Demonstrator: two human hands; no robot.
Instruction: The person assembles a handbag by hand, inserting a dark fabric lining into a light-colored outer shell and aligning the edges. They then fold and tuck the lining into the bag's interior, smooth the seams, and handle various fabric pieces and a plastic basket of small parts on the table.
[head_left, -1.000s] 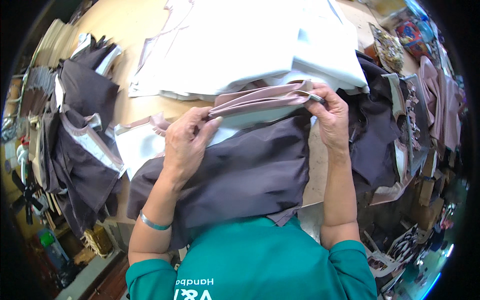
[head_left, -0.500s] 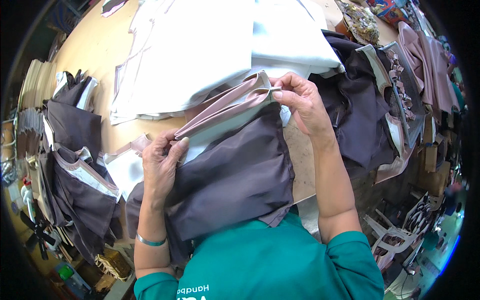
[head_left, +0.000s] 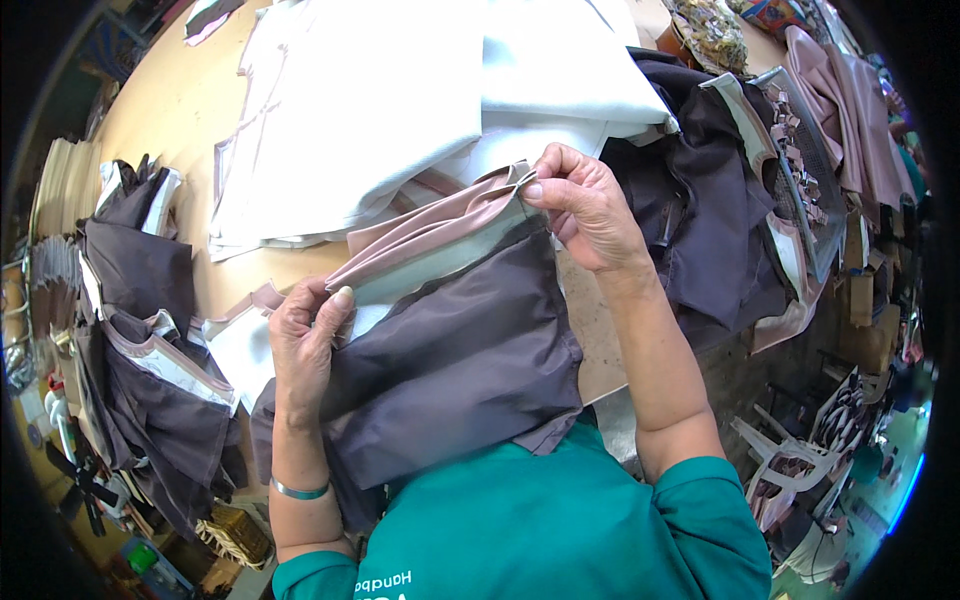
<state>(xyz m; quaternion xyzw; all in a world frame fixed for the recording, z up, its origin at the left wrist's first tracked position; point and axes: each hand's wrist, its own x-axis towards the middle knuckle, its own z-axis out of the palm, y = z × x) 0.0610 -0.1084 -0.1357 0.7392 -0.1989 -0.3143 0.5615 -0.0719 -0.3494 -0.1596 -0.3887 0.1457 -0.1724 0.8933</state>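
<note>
My left hand (head_left: 304,340) pinches one end of the pink leather-like edging on a dark brown bag lining (head_left: 450,345). At the other end, my right hand (head_left: 592,208) grips the edging's upper corner between thumb and fingertips. Stretched between them, the pink edging (head_left: 425,228) slants up to the right in folded layers, with a pale backing strip (head_left: 440,262) below it. The dark cloth hangs down over the table edge toward my green shirt. Fingertips partly hide both held corners.
White sheet material (head_left: 370,110) covers much of the wooden table (head_left: 170,90). Similar dark lining pieces (head_left: 140,250) lie at left, and more dark pieces (head_left: 700,220) at right beside a mesh tray (head_left: 815,215) of small pink parts. Pink material (head_left: 840,120) is draped at far right.
Both hands have shifted slightly left with the lining. The pink layers at the right-hand corner, spread apart before, now lie closer together in my right fingers.
</note>
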